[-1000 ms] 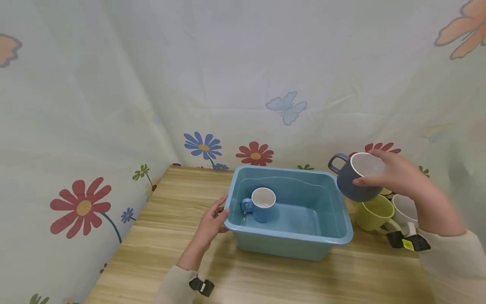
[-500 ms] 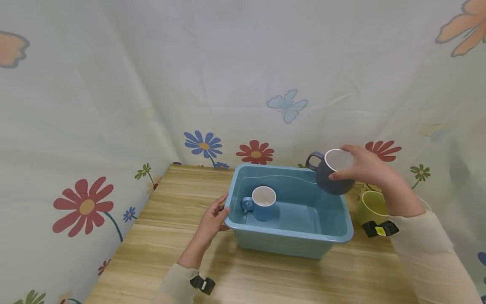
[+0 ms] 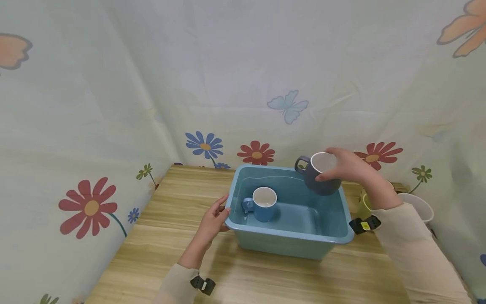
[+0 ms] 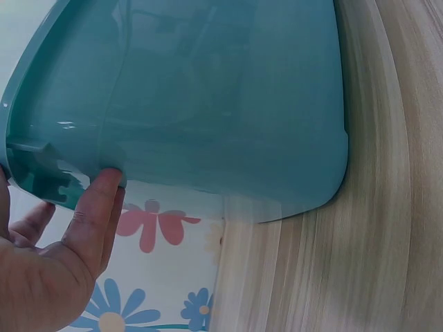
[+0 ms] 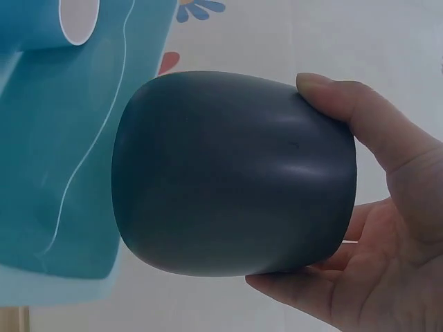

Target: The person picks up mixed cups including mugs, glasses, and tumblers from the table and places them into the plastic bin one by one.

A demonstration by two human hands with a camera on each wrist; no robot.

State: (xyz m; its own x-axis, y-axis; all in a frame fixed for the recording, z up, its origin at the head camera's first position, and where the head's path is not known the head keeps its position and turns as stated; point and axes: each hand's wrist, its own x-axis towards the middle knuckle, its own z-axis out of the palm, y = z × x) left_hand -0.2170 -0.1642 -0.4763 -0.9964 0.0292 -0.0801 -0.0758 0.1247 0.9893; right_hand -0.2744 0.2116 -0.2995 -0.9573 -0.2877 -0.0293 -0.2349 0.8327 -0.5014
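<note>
My right hand (image 3: 347,165) grips a dark grey mug (image 3: 318,174) with a white inside by its rim, holding it in the air over the far right corner of the blue plastic tub (image 3: 288,245). The right wrist view shows the mug's dark body (image 5: 232,173) pinched between thumb and fingers, with the tub (image 5: 62,166) below. A light blue mug (image 3: 262,204) stands upright in the tub's left part. My left hand (image 3: 213,218) rests against the tub's left rim with fingers extended; the left wrist view shows its thumb (image 4: 97,207) on the tub wall (image 4: 208,104).
The tub sits on a wooden table (image 3: 171,236). Behind my right arm stand a yellow-green mug (image 3: 363,207) and a white mug (image 3: 417,206). A floral curtain (image 3: 114,126) closes in the table at the back and both sides.
My right hand has carried the dark grey mug leftward, from above the mugs at the right to over the tub's far right corner. The left hand has stayed on the tub's rim.
</note>
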